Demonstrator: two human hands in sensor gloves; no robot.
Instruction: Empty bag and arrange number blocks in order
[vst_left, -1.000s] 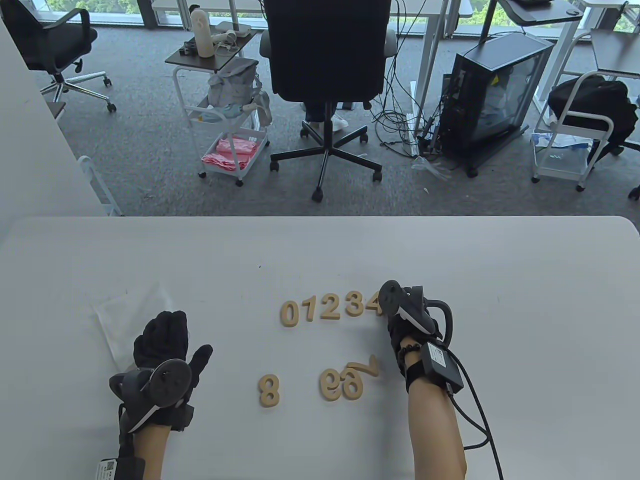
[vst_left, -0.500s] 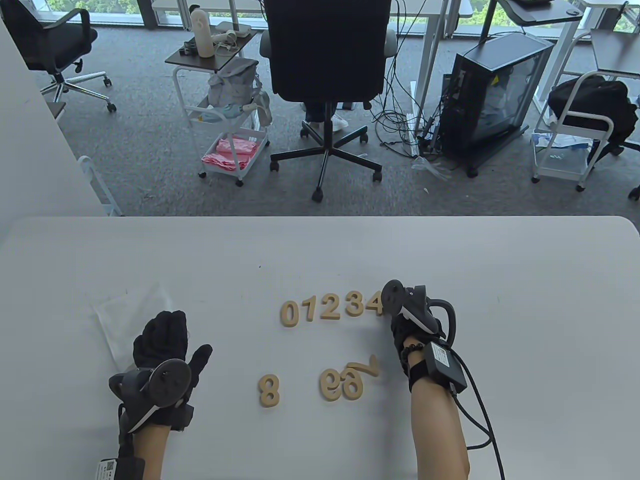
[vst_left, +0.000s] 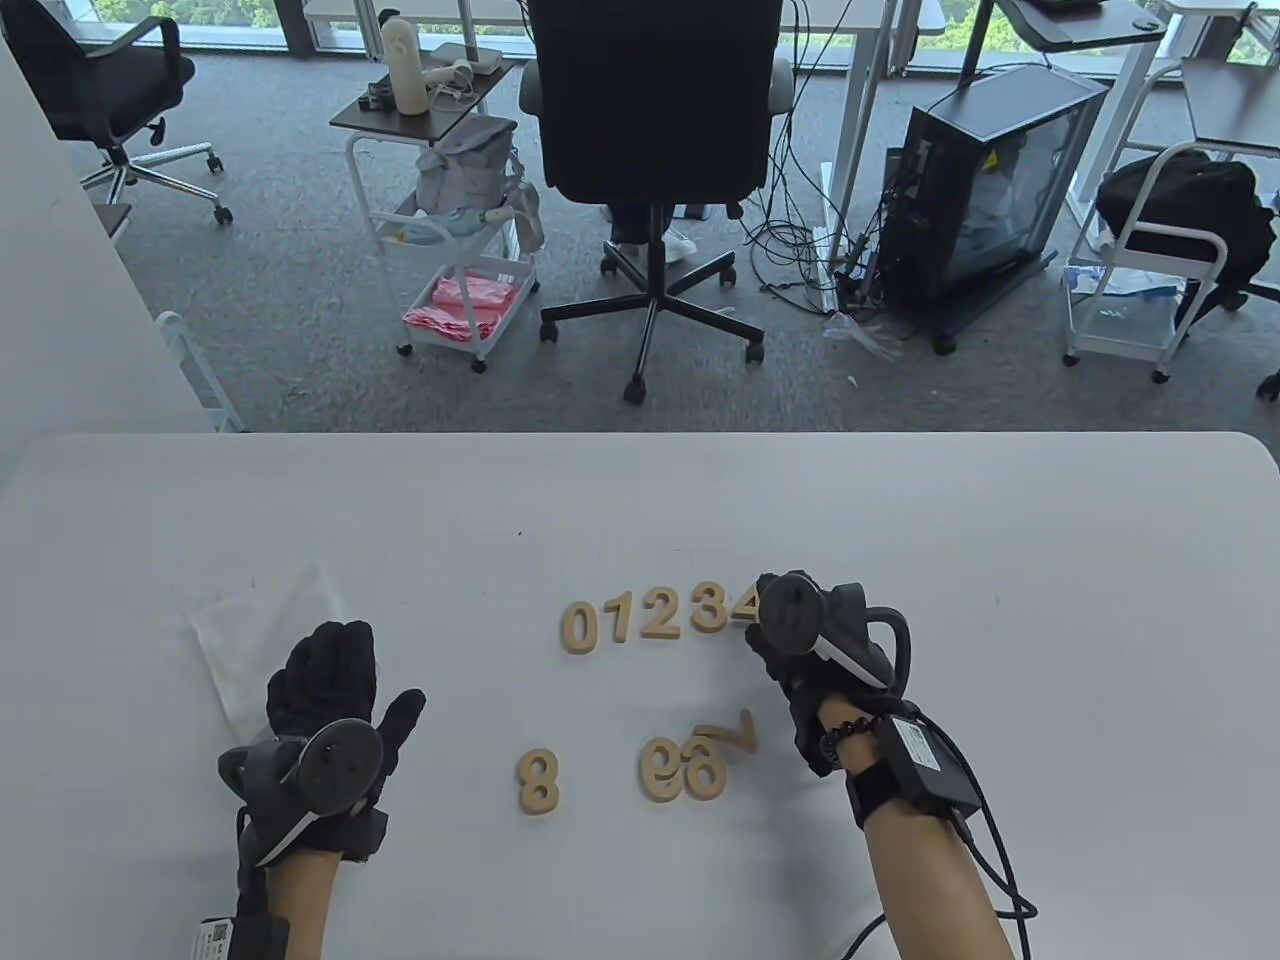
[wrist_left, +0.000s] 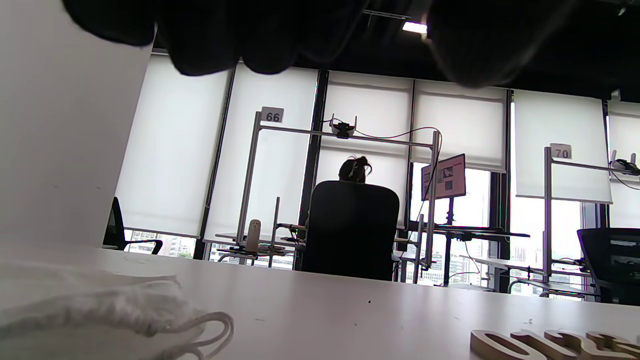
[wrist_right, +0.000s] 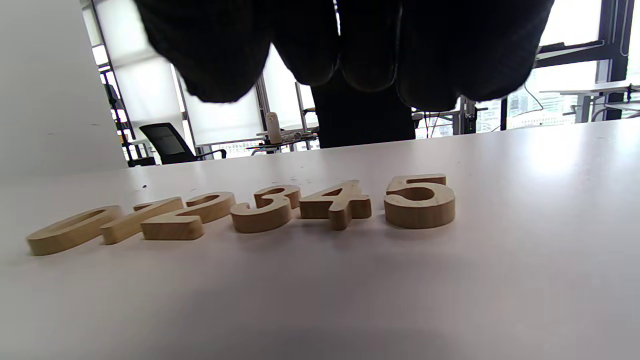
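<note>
Both hands are on the white tabletop (vst_left: 1000, 560) in the table view. The left hand (vst_left: 325, 705) lies flat with the fingers spread and holds nothing; its fingertips rest on the edge of the clear empty bag (vst_left: 255, 640), which lies flat at the left. The right hand (vst_left: 800, 665) is at the right end of the row of number blocks (vst_left: 660, 615), where 0, 1, 2, 3 and 4 stand side by side; the tracker covers its fingers, so from this view I cannot tell if they grip something. Nearer to the person lie the loose blocks: the 8 (vst_left: 538, 781) alone, then the two round blocks (vst_left: 683, 768) touching each other, which read as 6 and 9, and the 7 (vst_left: 730, 735) just beside them.

In the left wrist view the dark fingers (wrist_left: 240, 35) hang at the top edge, above the tabletop. The bag with its white drawstring (wrist_left: 200, 325) lies at the bottom left, and the start of the row shows at the bottom right.

In the right wrist view the fingers (wrist_right: 370, 45) hang loose above the row and touch no block. The 5 (wrist_right: 419, 200) stands free just right of the 4 (wrist_right: 336, 204), so the row reads 0 to 5.
</note>
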